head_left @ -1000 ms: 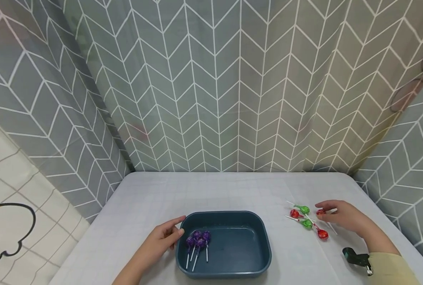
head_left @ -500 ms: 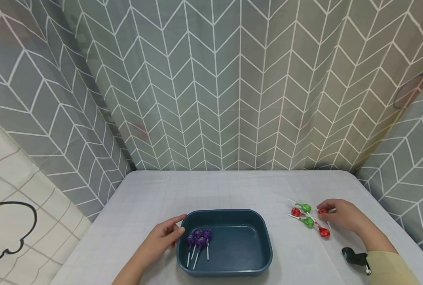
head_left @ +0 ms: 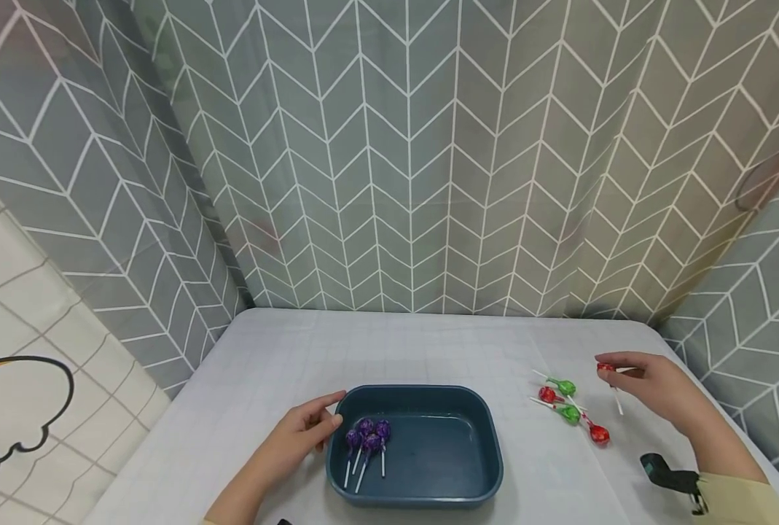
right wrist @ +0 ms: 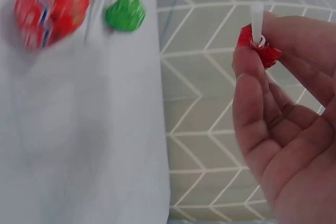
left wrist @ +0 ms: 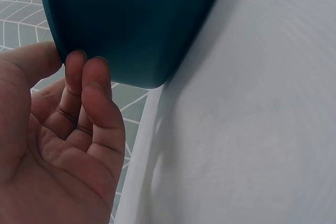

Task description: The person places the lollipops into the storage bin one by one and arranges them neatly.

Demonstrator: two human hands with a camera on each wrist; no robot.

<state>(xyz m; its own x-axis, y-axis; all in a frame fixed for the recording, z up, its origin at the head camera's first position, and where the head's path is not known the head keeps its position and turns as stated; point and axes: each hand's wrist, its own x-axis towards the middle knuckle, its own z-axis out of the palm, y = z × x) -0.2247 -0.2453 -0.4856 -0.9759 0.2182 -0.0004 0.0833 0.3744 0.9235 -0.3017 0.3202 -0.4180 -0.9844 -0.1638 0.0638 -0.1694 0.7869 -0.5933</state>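
My left hand [head_left: 297,437] holds the near-left side of a dark blue rectangular tray [head_left: 422,502]. In the left wrist view, its thumb is at the tray's rim and the curled fingers meet the outer wall [left wrist: 136,30]. Several purple lollipops [head_left: 372,442] with white sticks lie together inside, at the tray's left end. Over the right part of the table, my right hand [head_left: 658,390] pinches a red-wrapped lollipop [right wrist: 270,55] by its head, between thumb and fingers. Its white stick [right wrist: 256,19] points toward the wrist camera.
Left of the right hand, green lollipops [head_left: 565,388] and red lollipops [head_left: 600,435] lie in a loose cluster on the white tablecloth [head_left: 428,350]. A black wrist device [head_left: 671,477] sits at the right sleeve. Patterned grey curtains [head_left: 389,182] hang behind the table.
My right hand has lifted the red lollipop off the table, up and slightly right of the cluster. The left hand keeps its hold on the tray; the head view has shifted slightly.
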